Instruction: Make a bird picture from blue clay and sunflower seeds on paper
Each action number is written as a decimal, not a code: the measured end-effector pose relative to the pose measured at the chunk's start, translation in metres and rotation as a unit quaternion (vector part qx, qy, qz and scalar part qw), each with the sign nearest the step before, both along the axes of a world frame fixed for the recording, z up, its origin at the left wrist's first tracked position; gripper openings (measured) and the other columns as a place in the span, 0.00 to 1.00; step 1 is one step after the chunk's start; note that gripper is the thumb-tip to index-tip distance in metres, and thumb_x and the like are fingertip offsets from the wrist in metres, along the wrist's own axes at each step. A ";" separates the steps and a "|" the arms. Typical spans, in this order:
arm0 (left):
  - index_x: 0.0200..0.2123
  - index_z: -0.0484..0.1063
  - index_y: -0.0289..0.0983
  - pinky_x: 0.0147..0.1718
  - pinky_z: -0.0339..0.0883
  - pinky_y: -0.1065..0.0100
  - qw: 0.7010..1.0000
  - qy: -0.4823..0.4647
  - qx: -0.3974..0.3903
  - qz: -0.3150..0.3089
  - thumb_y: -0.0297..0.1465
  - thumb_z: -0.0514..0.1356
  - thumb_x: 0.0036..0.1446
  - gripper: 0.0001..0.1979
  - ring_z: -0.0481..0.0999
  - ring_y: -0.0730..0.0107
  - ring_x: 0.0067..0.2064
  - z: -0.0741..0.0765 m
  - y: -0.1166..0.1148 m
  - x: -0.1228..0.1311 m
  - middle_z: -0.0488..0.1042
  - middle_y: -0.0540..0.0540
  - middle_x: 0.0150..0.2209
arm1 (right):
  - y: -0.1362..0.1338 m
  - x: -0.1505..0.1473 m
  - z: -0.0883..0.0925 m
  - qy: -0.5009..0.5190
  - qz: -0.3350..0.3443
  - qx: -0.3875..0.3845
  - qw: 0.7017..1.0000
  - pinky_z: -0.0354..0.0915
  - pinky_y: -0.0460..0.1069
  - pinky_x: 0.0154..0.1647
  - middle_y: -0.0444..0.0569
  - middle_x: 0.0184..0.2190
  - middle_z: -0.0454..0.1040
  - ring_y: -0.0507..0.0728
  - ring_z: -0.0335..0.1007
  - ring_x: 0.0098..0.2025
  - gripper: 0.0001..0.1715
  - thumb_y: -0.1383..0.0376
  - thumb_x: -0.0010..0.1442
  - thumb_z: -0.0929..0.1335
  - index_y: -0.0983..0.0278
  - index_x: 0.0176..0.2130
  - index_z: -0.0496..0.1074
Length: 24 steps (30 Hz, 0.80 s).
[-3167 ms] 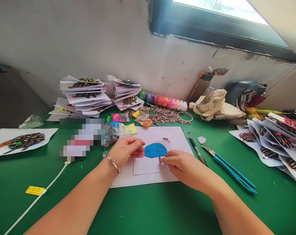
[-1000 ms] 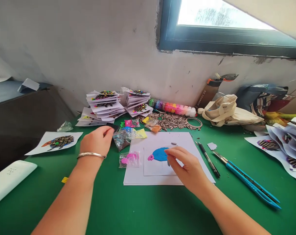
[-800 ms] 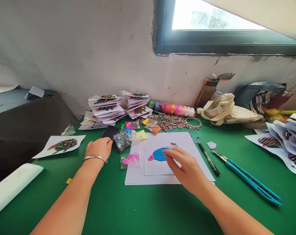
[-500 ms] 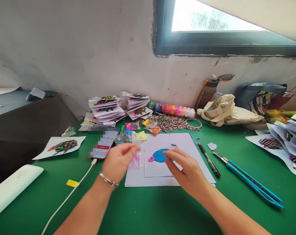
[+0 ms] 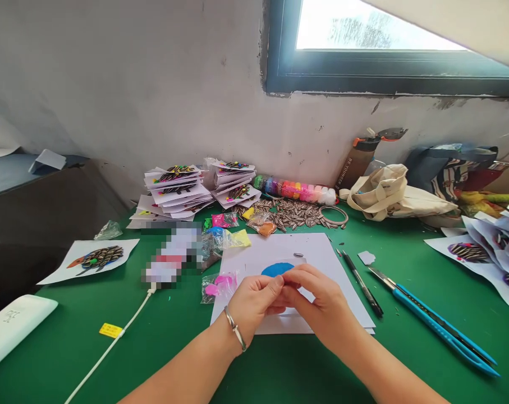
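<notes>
Over the white paper sheets point(image 5: 321, 247), my left hand point(image 5: 256, 303) and my right hand point(image 5: 317, 289) meet with their fingertips pinched together. Whatever they hold between them is hidden or too small to make out. Just behind the fingers shows a flat blue clay oval point(image 5: 278, 268) on a smaller paper; my hands cover its lower part. A single sunflower seed point(image 5: 298, 255) lies above it on the sheet. Left of my left hand rests a small clear bag with pink clay point(image 5: 219, 284). A silver bangle point(image 5: 235, 330) circles my left wrist.
Several clay bags point(image 5: 237, 238), loose sunflower seeds point(image 5: 298, 213) and stacks of decorated papers point(image 5: 179, 193) line the back. A pen point(image 5: 361, 283) and a blue craft knife point(image 5: 437, 322) lie at right. A phone point(image 5: 172, 255) with a white cable point(image 5: 130, 322) is at left.
My left hand has moved right and down from the pink clay bag to meet my right hand. That bag now lies further left, partly off the paper.
</notes>
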<state>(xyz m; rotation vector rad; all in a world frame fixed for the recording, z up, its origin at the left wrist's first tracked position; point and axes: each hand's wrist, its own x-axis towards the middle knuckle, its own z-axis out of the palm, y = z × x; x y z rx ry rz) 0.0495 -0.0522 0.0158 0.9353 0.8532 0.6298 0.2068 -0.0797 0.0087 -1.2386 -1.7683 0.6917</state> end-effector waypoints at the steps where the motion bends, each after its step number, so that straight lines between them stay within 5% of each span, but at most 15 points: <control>1: 0.33 0.79 0.34 0.43 0.66 0.62 1.000 -0.003 0.000 0.000 0.52 0.61 0.51 0.25 0.77 0.61 0.39 -0.002 -0.001 -0.001 0.79 0.41 0.31 | 0.001 -0.001 -0.002 0.000 0.007 -0.003 1.000 0.65 0.48 0.35 0.46 0.33 0.71 0.53 0.68 0.35 0.08 0.70 0.62 0.65 0.59 0.38 0.73; 6: 0.36 0.78 0.32 0.44 0.68 0.60 0.999 0.040 0.028 -0.015 0.53 0.57 0.54 0.28 0.77 0.57 0.42 -0.001 0.002 -0.010 0.80 0.39 0.34 | 0.001 0.001 -0.002 0.019 0.025 -0.009 0.999 0.65 0.47 0.35 0.45 0.33 0.70 0.52 0.67 0.35 0.08 0.69 0.63 0.64 0.60 0.37 0.72; 9: 0.32 0.79 0.34 0.41 0.69 0.62 0.983 0.122 0.139 0.013 0.51 0.57 0.56 0.25 0.77 0.59 0.40 0.005 0.009 -0.019 0.80 0.41 0.34 | 0.002 0.010 0.003 0.036 -0.018 -0.030 0.999 0.65 0.47 0.35 0.44 0.32 0.71 0.52 0.67 0.34 0.06 0.66 0.63 0.64 0.60 0.36 0.70; 18: 0.30 0.76 0.40 0.36 0.65 0.67 0.806 0.352 0.475 0.038 0.36 0.51 0.63 0.16 0.75 0.66 0.34 -0.006 0.017 -0.028 0.78 0.49 0.29 | 0.009 0.014 -0.011 0.019 -0.033 -0.053 0.998 0.66 0.48 0.37 0.45 0.35 0.75 0.53 0.70 0.34 0.09 0.67 0.62 0.64 0.59 0.41 0.72; 24: 0.31 0.75 0.39 0.36 0.66 0.66 0.766 0.354 0.535 0.045 0.33 0.51 0.64 0.14 0.75 0.67 0.34 -0.007 0.018 -0.028 0.77 0.48 0.29 | 0.010 0.011 -0.017 -0.014 -0.003 -0.061 0.998 0.66 0.48 0.36 0.44 0.32 0.76 0.53 0.71 0.34 0.09 0.67 0.61 0.64 0.59 0.38 0.75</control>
